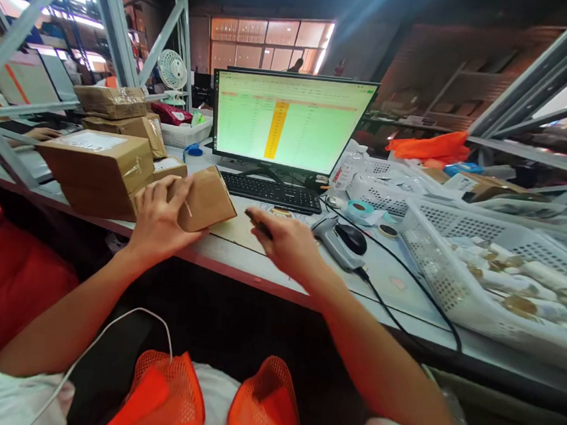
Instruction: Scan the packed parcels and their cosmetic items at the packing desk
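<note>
My left hand [158,219] is closed round a small brown cardboard box [209,202], thumb along its near edge and fingers over the top. The box is tilted at the front of the desk. To its right, my right hand [290,243] grips a slim dark tool [258,223] that points towards the box without touching it. Its kind is mostly hidden by the fingers. A black keyboard [270,191] lies just behind both hands. Beside my right wrist is a grey scanner-like device [338,244] with a black mouse [351,238] by it.
Larger cartons [102,168] are stacked at the left. A monitor [292,123] stands at the back. On the right, a white perforated basket [430,253] holds wrapped rolls, and a black cable [417,279] crosses the desk [381,285]. Another person's hand [43,133] shows far left.
</note>
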{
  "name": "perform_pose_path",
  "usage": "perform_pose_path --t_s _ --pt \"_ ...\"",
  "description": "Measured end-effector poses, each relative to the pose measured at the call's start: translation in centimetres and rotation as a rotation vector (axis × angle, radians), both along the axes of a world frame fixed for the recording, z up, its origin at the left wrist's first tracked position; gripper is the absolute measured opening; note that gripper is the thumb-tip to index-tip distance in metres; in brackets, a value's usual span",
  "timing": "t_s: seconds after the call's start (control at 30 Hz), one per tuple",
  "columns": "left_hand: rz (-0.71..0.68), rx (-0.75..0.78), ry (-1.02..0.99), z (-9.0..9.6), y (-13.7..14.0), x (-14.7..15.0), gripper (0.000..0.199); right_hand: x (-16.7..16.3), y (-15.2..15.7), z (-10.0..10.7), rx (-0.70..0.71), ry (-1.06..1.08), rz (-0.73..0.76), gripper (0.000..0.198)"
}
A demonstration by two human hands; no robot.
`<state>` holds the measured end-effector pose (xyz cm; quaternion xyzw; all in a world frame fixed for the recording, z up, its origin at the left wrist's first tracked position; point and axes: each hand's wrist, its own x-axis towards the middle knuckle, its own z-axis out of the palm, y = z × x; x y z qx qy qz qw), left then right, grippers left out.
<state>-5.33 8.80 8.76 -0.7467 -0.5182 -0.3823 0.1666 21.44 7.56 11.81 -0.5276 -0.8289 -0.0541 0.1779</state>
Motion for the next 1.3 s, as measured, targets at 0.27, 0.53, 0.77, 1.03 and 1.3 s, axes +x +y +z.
perform_pose_path --t_s 0.27,0.53,0.77,1.03,1.3 --pt "-0.396 -0.170 -0.199 -1.3 1.2 -1.1 0.116 2.2 1.2 7.2 0.160 -0.146 0.307 0.040" --pt "-0.506 -0.192 -0.178 -1.3 2.4 -1.6 0.114 -0.7 1.8 8.9 -0.005 -0.299 0.287 0.042" --pt "-0.540 -0.218 -0.143 -0.5 3.2 -2.5 0.110 -0.7 1.6 8.0 -0.013 -0.410 0.247 0.049" --pt "-0.564 -0.333 -0.271 -2.3 5.9 -4.7 0.114 5.7 3.8 2.0 -0.126 -0.537 -0.047 0.056" --pt "-0.523 -0.622 -0.320 -6.1 11.3 -8.5 0.112 8.2 7.4 -7.5 -0.196 -0.380 -0.312 0.048"
